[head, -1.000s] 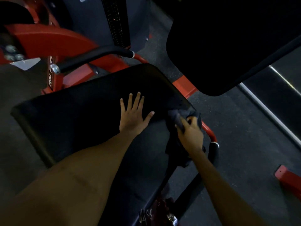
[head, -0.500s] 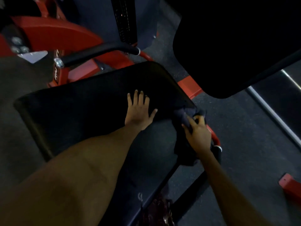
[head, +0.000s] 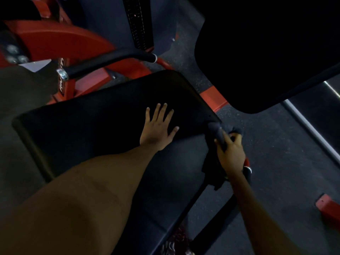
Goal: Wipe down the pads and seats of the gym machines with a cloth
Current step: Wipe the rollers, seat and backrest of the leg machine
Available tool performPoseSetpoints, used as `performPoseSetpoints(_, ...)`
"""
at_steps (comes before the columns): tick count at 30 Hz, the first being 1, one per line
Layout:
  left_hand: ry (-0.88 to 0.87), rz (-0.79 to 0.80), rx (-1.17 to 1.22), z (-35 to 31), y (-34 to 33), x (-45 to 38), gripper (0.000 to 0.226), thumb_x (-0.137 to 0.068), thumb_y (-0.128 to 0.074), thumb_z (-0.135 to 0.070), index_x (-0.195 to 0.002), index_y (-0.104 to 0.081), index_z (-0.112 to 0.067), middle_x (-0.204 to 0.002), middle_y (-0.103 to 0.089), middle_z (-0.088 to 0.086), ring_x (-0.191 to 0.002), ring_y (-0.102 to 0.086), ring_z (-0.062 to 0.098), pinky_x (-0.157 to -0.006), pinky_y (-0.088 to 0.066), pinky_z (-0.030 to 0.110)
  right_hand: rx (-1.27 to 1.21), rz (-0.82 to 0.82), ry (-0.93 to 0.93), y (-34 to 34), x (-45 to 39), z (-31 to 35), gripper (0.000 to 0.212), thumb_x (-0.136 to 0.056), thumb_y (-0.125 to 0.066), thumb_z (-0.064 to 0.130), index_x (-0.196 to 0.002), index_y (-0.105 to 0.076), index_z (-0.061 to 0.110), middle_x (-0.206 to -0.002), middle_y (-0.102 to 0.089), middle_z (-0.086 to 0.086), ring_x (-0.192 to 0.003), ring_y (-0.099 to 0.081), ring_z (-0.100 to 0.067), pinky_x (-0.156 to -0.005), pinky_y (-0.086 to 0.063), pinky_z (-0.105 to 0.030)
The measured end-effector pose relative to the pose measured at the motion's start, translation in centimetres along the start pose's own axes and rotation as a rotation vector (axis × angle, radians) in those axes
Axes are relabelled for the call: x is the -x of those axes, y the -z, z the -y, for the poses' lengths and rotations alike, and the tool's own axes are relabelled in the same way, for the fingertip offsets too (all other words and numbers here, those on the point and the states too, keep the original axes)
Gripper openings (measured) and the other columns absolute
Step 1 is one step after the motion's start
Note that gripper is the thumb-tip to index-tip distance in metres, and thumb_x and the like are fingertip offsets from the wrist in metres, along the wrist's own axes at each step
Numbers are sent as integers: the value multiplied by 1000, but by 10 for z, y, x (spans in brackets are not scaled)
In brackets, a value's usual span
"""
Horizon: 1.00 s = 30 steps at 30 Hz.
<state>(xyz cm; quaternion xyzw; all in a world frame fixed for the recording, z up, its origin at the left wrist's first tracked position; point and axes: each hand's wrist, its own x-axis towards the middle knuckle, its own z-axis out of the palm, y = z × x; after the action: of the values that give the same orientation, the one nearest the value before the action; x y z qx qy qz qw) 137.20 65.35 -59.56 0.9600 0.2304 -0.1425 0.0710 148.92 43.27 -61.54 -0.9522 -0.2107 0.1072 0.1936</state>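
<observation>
A wide black seat pad (head: 88, 122) of a red-framed gym machine fills the middle of the head view. My left hand (head: 158, 128) lies flat on its upper right part, fingers straight and spread. My right hand (head: 230, 153) grips a dark bunched cloth (head: 217, 133) against the pad's right edge; part of the cloth hangs down below the hand. A second black pad (head: 266, 52) looms at the upper right, very dark.
A black padded handle bar (head: 110, 61) juts from the red frame (head: 55, 41) at upper left. The weight stack (head: 138, 23) stands behind. A red-tipped handle (head: 247, 165) sits just right of my right wrist. Dark rubber floor (head: 276, 162) lies to the right, with a red foot (head: 327, 205).
My right hand with the cloth has slid a little along the pad's right edge. My left hand stays flat on the pad. The camera has shifted slightly.
</observation>
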Motion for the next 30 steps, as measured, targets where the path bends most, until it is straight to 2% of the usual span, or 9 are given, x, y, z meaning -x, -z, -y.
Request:
performPoseSetpoints(2,-3,2,1,-1,0,0,68,-97,-18,-56,-152,-7,-19,-160,1,8,-147,7,26,-117,5,52,47,-3,-55,-5,-21,18,44,-90,-62,30,-133,-55,24,-123,-46,-14,-98,-56,-36,-68,-44,-38)
performPoseSetpoints(5,0,4,3,-1,-1,-2,68,-97,-18,-57,-152,-6,-20,-160,1,8,-147,7,26,-117,5,52,74,28,46,-9,-25,42,44,-90,-61,29,-133,-54,22,-127,-46,-17,-102,-54,-37,-71,-48,-41)
performPoseSetpoints(10,4,10,14,0,-2,-3,70,-95,-14,-58,-153,-4,-21,-160,3,8,-147,9,26,-117,7,52,62,85,359,-2,14,18,47,-82,-60,31,-127,-60,20,-117,-53,-15,-87,-63,-34,-54,-52,-34)
performPoseSetpoints(13,5,18,13,-1,-3,-3,72,-92,-9,-59,-153,-3,-21,-160,5,8,-147,10,26,-116,8,52,61,37,164,1,3,11,44,-84,-68,24,-127,-60,20,-117,-53,-17,-83,-63,-38,-53,-49,-36)
performPoseSetpoints(17,3,24,8,-1,-4,-2,72,-91,-2,-59,-152,-2,-21,-160,5,8,-147,9,26,-117,7,53,99,22,-117,-9,-41,41,46,-92,-57,34,-137,-50,26,-127,-43,-16,-97,-57,-41,-72,-47,-41)
performPoseSetpoints(20,5,14,19,0,-5,-3,75,-89,0,-60,-152,-6,-21,-160,1,9,-147,6,27,-117,7,53,113,63,-77,-18,-54,66,48,-93,-56,34,-139,-48,25,-135,-41,-19,-99,-56,-42,-75,-47,-43)
performPoseSetpoints(25,1,11,38,1,-6,-4,75,-89,-1,-60,-152,-8,-21,-160,-1,8,-147,5,27,-116,8,52,98,67,299,-15,-17,49,46,-80,-72,25,-124,-61,18,-115,-56,-17,-80,-64,-38,-49,-52,-36)
performPoseSetpoints(27,5,8,34,1,-6,-3,75,-89,-1,-60,-152,-8,-21,-160,0,8,-147,5,27,-115,10,51,100,72,264,-9,-10,33,47,-79,-75,23,-124,-62,18,-117,-55,-16,-84,-64,-38,-52,-52,-37)
performPoseSetpoints(30,5,-5,41,1,-4,-1,74,-89,-3,-59,-152,-11,-20,-160,-4,9,-147,2,27,-115,9,52,86,30,15,-11,-36,36,43,-87,-66,27,-129,-58,18,-122,-49,-18,-89,-60,-42,-63,-50,-42)
